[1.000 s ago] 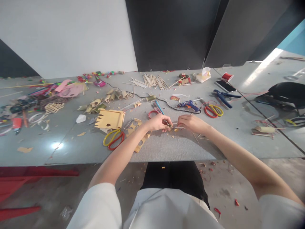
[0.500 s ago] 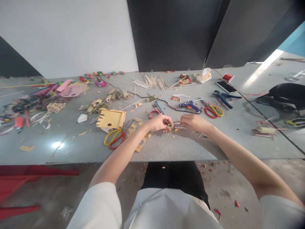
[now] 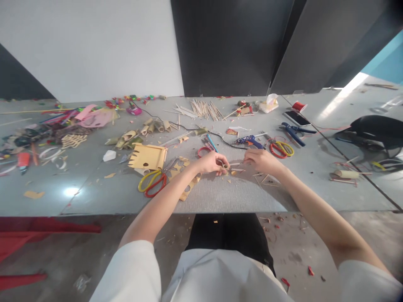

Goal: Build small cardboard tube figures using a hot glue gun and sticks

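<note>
My left hand [image 3: 210, 162] is closed around a short bamboo tube [image 3: 225, 167], its open end turned up toward me, just above the table. To its right, my right hand [image 3: 260, 160] has its fingers pressed together, with the tips hidden; whether anything small is in them I cannot make out. Thin pale strips [image 3: 236, 164] lie between the two hands. Just beyond my right hand rests a blue glue gun [image 3: 254, 142]. A red tape ring [image 3: 204, 151] and a blue pen [image 3: 212, 142] lie behind my left hand.
Left of my forearm are red-and-yellow scissors [image 3: 152, 183] and a notched yellow card piece [image 3: 147, 157]. Farther back lie bamboo tubes [image 3: 154, 126] and many sticks [image 3: 206, 110]. At right are more scissors [image 3: 281, 149], blue pliers [image 3: 294, 133] and a phone [image 3: 297, 118].
My right hand has shifted slightly right, away from the bamboo tube, widening the space between my hands. My left hand keeps its hold on the tube. The view has turned a little.
</note>
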Available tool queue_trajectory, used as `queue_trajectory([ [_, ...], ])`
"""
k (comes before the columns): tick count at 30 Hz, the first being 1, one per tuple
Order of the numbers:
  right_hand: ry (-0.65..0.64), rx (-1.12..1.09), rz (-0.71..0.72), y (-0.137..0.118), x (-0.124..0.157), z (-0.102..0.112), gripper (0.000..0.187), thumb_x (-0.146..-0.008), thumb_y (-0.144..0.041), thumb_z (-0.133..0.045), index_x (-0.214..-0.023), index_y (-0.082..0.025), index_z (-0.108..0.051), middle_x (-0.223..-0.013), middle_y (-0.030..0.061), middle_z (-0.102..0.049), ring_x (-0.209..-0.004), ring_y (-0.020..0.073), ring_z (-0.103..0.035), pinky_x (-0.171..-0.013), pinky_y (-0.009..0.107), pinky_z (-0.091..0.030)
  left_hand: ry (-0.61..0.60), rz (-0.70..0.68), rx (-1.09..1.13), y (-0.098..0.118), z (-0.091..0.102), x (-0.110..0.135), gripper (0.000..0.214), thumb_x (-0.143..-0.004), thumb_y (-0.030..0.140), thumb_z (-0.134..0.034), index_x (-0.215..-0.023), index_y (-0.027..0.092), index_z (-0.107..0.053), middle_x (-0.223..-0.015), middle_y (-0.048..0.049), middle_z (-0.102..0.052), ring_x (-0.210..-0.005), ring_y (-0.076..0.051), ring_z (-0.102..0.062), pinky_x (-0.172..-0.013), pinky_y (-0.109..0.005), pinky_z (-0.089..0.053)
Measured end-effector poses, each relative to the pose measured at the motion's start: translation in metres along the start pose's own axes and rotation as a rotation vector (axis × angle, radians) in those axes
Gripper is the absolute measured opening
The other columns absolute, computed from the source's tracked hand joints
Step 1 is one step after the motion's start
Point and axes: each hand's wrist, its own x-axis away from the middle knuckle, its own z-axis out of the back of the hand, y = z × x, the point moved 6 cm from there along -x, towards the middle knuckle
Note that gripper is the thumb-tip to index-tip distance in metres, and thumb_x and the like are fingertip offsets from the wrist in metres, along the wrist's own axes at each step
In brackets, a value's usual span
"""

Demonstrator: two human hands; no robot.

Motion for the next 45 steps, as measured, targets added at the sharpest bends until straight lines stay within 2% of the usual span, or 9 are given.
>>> queue_trajectory([
  [5,0.022,-0.061,0.035,-0.004,-0.001,-0.003,0.022,-0.103,-0.014,-0.054,-0.090,-0.020,-0.071,-0.088,0.0073,-0.071,-0.082,0.0214,-0.064,-0.078,0.033,-0.047,-0.012,-0.043,-0.025,0.006,-0.001,0.002,0.021,-0.078,0.014,-0.084,-0.097,0.013,-0.078,-0.072,-0.0030,-0.075,-0.060,-0.012,-0.069,-0.058,-0.023,-0.051],
  [9,0.021,-0.074,0.077,-0.009,-0.004,-0.005,0.024,-0.104,-0.015,-0.052,-0.094,-0.021,-0.073,-0.095,0.0085,-0.074,-0.087,0.0219,-0.067,-0.082,0.034,-0.049,-0.012,-0.102,-0.083,0.010,0.001,0.002,0.021,-0.079,0.010,-0.077,-0.099,0.015,-0.082,-0.086,-0.0043,-0.076,-0.063,-0.009,-0.067,-0.060,-0.022,-0.050],
  [17,0.005,-0.047,0.135,-0.019,-0.006,-0.011,0.024,-0.109,-0.021,-0.050,-0.101,-0.021,-0.072,-0.097,0.0091,-0.073,-0.088,0.0219,-0.066,-0.083,0.035,-0.049,-0.035,-0.157,-0.256,0.020,0.006,0.007,0.027,-0.084,0.010,-0.072,-0.104,0.019,-0.086,-0.103,-0.0068,-0.079,-0.078,-0.011,-0.071,-0.075,-0.024,-0.055],
  [26,0.007,-0.041,0.154,-0.031,-0.012,-0.024,0.028,-0.113,-0.031,-0.049,-0.097,-0.021,-0.069,-0.093,0.0082,-0.070,-0.085,0.0212,-0.064,-0.079,0.034,-0.047,-0.050,-0.183,-0.275,0.022,0.006,0.009,0.032,-0.083,0.007,-0.066,-0.105,0.019,-0.087,-0.104,-0.0072,-0.077,-0.075,-0.010,-0.069,-0.069,-0.023,-0.052],
  [37,-0.084,-0.032,0.065,-0.022,-0.008,-0.032,0.017,-0.109,-0.021,-0.054,-0.096,-0.020,-0.066,-0.091,0.0060,-0.068,-0.080,0.0189,-0.061,-0.073,0.031,-0.039,-0.023,-0.185,-0.306,0.010,0.008,0.006,0.034,-0.083,0.007,-0.064,-0.105,0.019,-0.086,-0.101,-0.0062,-0.076,-0.073,-0.011,-0.067,-0.068,-0.024,-0.052],
  [45,-0.092,-0.033,0.056,-0.019,-0.009,-0.025,0.018,-0.100,-0.010,-0.054,-0.092,-0.020,-0.066,-0.090,0.0056,-0.068,-0.078,0.0185,-0.060,-0.073,0.030,-0.037,-0.015,-0.169,-0.322,0.011,0.007,0.005,0.030,-0.083,0.010,-0.067,-0.104,0.019,-0.086,-0.103,-0.0071,-0.076,-0.076,-0.012,-0.067,-0.071,-0.026,-0.053],
])
